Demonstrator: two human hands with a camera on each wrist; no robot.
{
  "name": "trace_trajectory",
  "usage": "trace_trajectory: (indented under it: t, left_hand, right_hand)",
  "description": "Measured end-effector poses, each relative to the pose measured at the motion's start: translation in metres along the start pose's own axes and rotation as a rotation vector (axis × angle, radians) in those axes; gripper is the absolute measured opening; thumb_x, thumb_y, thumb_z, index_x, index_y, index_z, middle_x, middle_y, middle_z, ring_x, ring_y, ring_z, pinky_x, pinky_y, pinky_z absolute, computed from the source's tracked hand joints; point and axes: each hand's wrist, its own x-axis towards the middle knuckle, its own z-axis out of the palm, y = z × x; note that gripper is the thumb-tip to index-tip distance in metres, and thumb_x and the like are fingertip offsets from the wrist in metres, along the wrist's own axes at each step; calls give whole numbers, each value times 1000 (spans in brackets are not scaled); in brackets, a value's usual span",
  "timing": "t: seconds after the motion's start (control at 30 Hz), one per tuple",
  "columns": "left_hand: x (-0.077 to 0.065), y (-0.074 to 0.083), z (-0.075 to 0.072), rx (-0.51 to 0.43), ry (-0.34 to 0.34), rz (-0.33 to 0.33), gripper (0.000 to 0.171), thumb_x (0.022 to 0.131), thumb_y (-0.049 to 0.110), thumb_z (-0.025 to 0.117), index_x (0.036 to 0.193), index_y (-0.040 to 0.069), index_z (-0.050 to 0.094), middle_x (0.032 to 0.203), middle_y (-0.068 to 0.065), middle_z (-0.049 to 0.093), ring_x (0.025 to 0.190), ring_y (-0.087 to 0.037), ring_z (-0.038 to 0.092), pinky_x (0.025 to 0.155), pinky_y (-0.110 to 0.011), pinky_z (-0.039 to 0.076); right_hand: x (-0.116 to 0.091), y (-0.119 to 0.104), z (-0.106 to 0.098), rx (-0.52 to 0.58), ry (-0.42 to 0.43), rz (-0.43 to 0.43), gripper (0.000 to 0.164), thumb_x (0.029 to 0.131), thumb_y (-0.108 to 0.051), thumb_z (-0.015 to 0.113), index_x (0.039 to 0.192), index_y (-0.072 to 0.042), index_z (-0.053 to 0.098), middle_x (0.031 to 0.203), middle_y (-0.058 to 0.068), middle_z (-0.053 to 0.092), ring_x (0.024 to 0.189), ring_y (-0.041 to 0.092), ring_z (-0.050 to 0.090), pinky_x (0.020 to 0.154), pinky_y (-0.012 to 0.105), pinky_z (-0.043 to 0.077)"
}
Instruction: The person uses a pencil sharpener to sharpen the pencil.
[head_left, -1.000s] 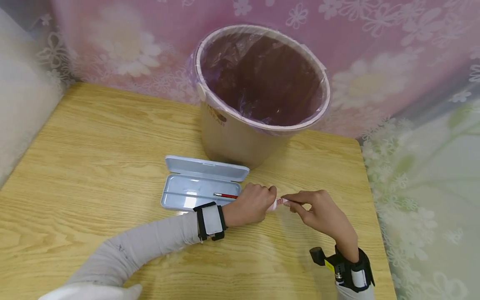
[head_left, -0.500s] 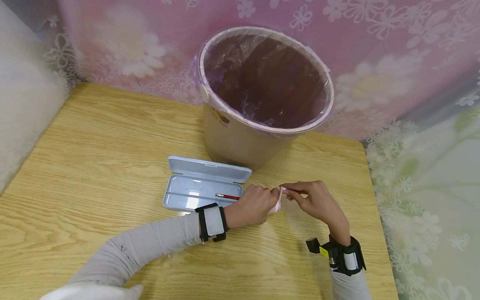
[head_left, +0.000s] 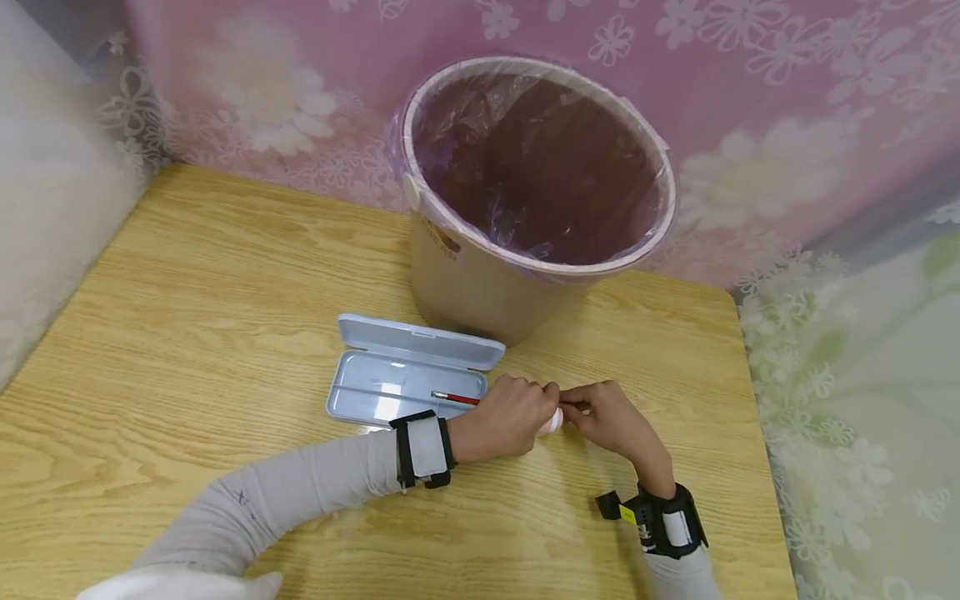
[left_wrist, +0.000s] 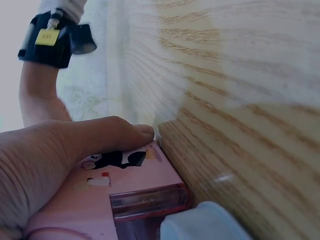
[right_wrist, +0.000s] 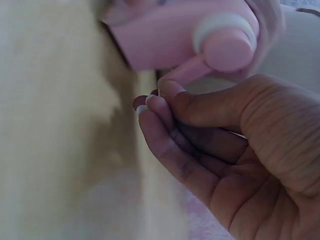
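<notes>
A pink pencil sharpener [left_wrist: 145,177] with cartoon pictures and a clear window stands on the table, mostly covered by my left hand [head_left: 510,417] in the head view. That hand grips it, with the thumb across its top in the left wrist view. My right hand [head_left: 611,421] pinches the end of the sharpener's pink crank handle [right_wrist: 189,70], which joins a round white-and-pink hub. A red pencil [head_left: 457,398] with a metal end reaches from the case area toward my left hand; its other end is hidden, so whether it enters the sharpener I cannot tell.
A light blue pencil case [head_left: 367,400] lies with its lid raised, just left of my left hand. Behind it stands a large beige bin [head_left: 480,287] lined with a clear bag. The wooden table [head_left: 225,333] meets flowered hangings at the back and sides.
My right hand has gone round with the crank, up and then down, and now sits closer to the left hand. The left hand keeps its grip on the sharpener.
</notes>
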Motion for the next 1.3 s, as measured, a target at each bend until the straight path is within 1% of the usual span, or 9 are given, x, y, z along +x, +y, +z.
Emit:
trace_trajectory:
  t: [0.13,0.2,0.3,0.37,0.6,0.7,0.87,1.13,1.3]
  left_hand:
    - [-1,-1,1,7,15,-9,19,82,21,77,88,16,59,68,6,61,57,-11,62,47,-27,48]
    - [-1,-2,1,12,14,-14,19,82,22,76,87,16,59,66,7,60,56,-10,62,47,-27,48]
    - [-2,-4,1,19,11,-18,16,84,21,74,85,17,58,64,8,57,54,-8,59,45,-25,45]
    - [-3,-5,2,24,17,-19,16,84,20,73,85,17,58,63,8,55,53,-7,57,45,-25,44]
    - [-3,-6,4,21,39,-14,19,82,17,74,81,17,55,59,9,48,49,-4,49,43,-23,40]
    - [-3,-6,4,21,43,-8,19,82,18,73,80,17,54,57,10,42,47,-2,43,42,-21,37]
    - [-3,-6,4,27,48,-11,17,83,17,72,82,17,55,57,10,41,48,-2,43,42,-21,38]
    - [-3,-7,2,34,57,7,14,83,17,72,86,16,58,59,9,51,49,-5,53,43,-23,41]
    - [-3,-8,4,51,71,6,14,84,18,72,85,17,58,59,9,50,49,-5,52,42,-23,40]
  right_hand:
    - [-9,-5,11,51,-61,2,12,91,-1,70,86,-7,79,73,0,75,58,-5,51,55,18,45]
    - [-13,-10,13,100,-96,-12,13,93,-3,70,85,-8,79,71,-1,73,56,-4,51,54,18,45]
    - [-19,-18,13,147,-147,-26,12,95,-4,69,92,-5,80,74,0,74,59,-1,60,57,19,50]
    - [-22,-24,11,145,-166,-21,13,95,-4,68,97,-5,81,76,0,75,61,-1,61,58,19,51]
    - [-26,-37,2,110,-218,-28,15,95,-3,66,100,-6,80,66,-2,68,52,-10,37,51,16,39]
    - [-27,-42,-4,100,-221,-70,14,95,-1,67,101,-3,80,68,0,70,55,-11,42,53,16,42]
    - [-30,-52,-16,50,-173,-152,14,93,-2,70,102,-1,79,82,4,77,64,-7,59,60,16,50]
    - [-30,-59,-36,-31,55,-231,20,86,4,74,104,-4,79,84,-1,76,65,-6,58,58,13,45]
    - [-20,-59,-43,-73,91,-224,23,85,4,75,106,-5,79,87,0,77,67,-1,63,59,12,46]
